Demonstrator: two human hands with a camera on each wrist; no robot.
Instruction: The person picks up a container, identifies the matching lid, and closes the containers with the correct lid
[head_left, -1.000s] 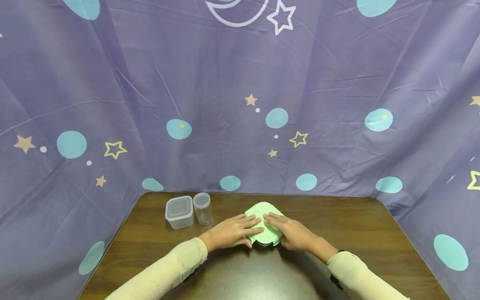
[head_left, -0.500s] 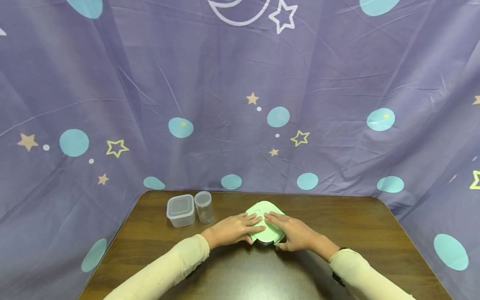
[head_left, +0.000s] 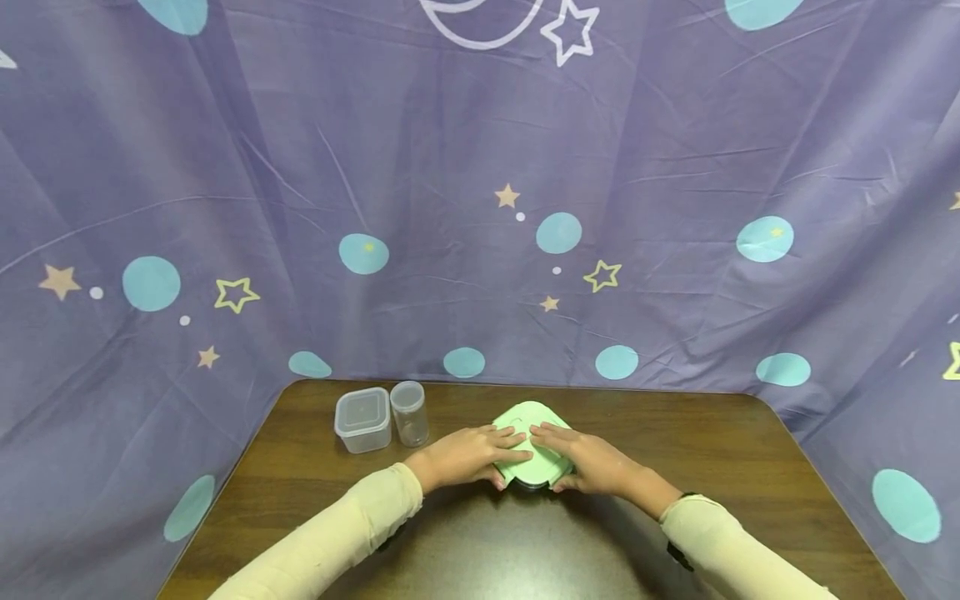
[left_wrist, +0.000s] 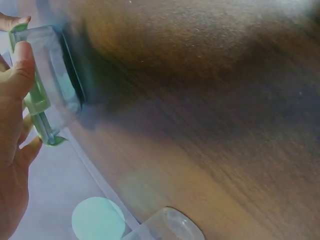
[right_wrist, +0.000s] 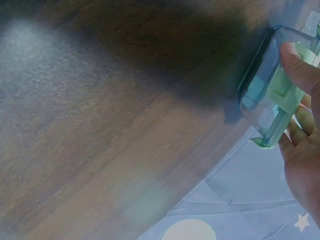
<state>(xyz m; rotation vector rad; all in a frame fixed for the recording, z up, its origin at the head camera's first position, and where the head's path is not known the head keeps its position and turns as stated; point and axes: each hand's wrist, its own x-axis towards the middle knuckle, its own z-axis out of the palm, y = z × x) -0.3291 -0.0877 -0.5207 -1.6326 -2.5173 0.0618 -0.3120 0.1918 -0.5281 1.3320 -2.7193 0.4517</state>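
A food container with a pale green lid (head_left: 534, 471) sits on the table between both hands. Its clear body (left_wrist: 62, 82) stands on the wood in the left wrist view. My left hand (head_left: 468, 457) holds the lid's left side, fingers spread over the top and thumb against the green side flap (left_wrist: 39, 97). From the other side, my right hand (head_left: 600, 465) grips the lid, fingertips on top. Its thumb lies at the right-hand flap (right_wrist: 284, 92) in the right wrist view. Both flaps slant down along the container's walls.
A square clear tub (head_left: 363, 421) with a translucent lid stands at the table's back left. Close to its right is a clear round jar (head_left: 410, 415) with a lid. Purple curtain (head_left: 450, 250) hangs behind the brown wooden table (head_left: 675, 425).
My right thumb has shifted towards the lid's near right corner. The left hand keeps its hold on the lid. The head view has moved slightly; the tub and jar stay put.
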